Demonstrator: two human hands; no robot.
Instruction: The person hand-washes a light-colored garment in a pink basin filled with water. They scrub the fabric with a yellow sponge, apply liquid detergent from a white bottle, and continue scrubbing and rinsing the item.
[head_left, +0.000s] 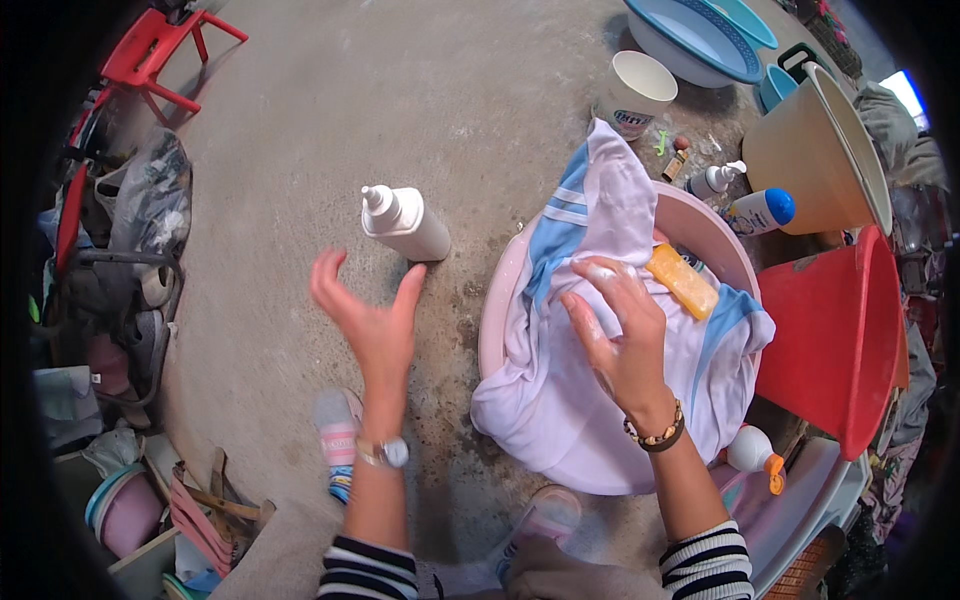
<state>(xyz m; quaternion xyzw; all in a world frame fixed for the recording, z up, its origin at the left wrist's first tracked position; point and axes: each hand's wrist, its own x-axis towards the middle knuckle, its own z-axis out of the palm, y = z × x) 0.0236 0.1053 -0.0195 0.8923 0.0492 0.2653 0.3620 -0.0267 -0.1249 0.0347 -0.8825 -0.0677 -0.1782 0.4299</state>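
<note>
My left hand (367, 315), with a watch at the wrist, is open over the concrete floor, thumb and fingers spread. Just beyond it stands a white plastic bottle (424, 229) with a nozzle top; I see no grip on it. My right hand (619, 326) hovers over or lightly touches a white and light-blue garment (592, 420); contact is hard to tell. White suds cling to its parted fingers. The garment drapes over a pink plastic basin (716, 214). An orange-yellow soap bar (682, 281) rests on the cloth beyond my right hand.
Right of the basin are a red bucket (817, 337), a cream bucket (795, 150), a blue-capped bottle (757, 212) and an orange-capped white bottle (750, 450). A paper tub (637, 94) and blue-rimmed basin (697, 37) stand beyond. A red chair (146, 56) stands at far left.
</note>
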